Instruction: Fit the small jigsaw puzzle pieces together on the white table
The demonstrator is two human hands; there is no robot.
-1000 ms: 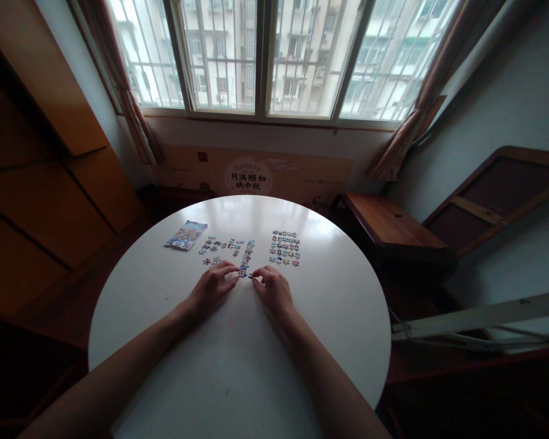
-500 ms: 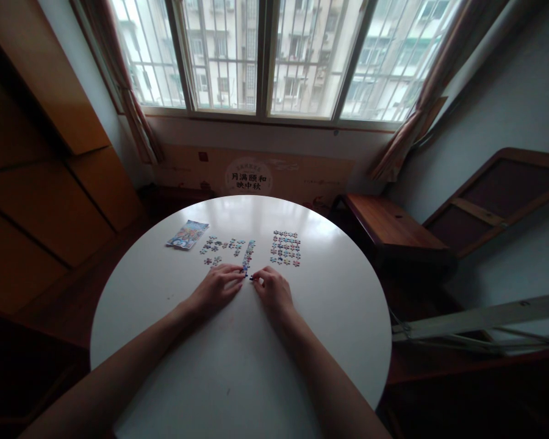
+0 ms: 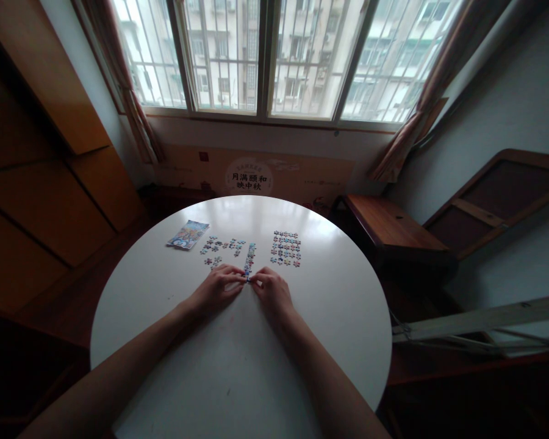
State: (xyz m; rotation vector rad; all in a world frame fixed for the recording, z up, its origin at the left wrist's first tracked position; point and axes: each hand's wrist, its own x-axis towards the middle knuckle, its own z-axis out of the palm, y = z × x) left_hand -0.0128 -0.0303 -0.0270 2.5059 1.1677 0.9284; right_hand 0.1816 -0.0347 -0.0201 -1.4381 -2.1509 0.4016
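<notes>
A narrow strip of joined jigsaw pieces (image 3: 249,259) runs up the white table, with its near end between my hands. My left hand (image 3: 220,283) is closed, thumb and fingertips pinching the strip's near end from the left. From the right, my right hand (image 3: 271,288) pinches a small dark blue puzzle piece (image 3: 249,280) against that same end. The two hands' fingertips almost meet there. Whether the piece is locked in is too small to tell.
Loose puzzle pieces (image 3: 213,245) lie left of the strip, and several rows of pieces (image 3: 286,249) lie to its right. A colourful picture sheet (image 3: 188,235) rests at the back left of the round white table (image 3: 201,378). A wooden bench (image 3: 393,222) stands beyond the table's right edge.
My right hand has brought its piece left, closing the small gap to the strip's near end. The strip has slid slightly towards me. My left hand has barely moved.
</notes>
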